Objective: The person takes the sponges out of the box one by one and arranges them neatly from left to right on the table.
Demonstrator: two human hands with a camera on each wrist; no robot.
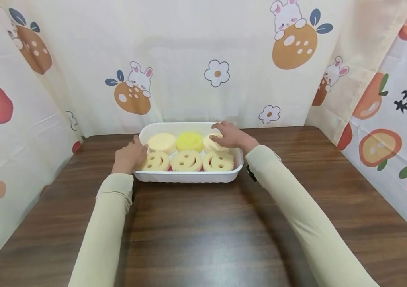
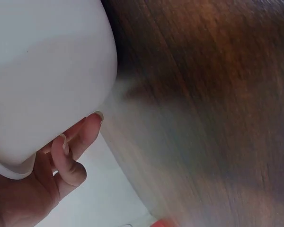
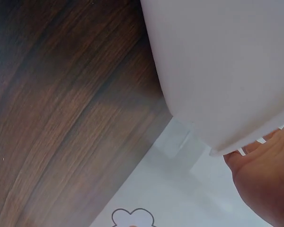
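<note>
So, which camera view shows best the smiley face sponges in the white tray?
The head view: three smiley sponges lie in the front row of the white tray, faces up. Both wrist views show only the tray's outer wall, the wooden table and part of a hand; no sponges are visible there.

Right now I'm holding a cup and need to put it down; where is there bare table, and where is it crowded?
The wooden table is bare in front of the white tray, between the sleeves, and on either side of it. The tray is crowded: six sponges fill it, the left hand at its left end, the right hand on the back right sponge.
</note>
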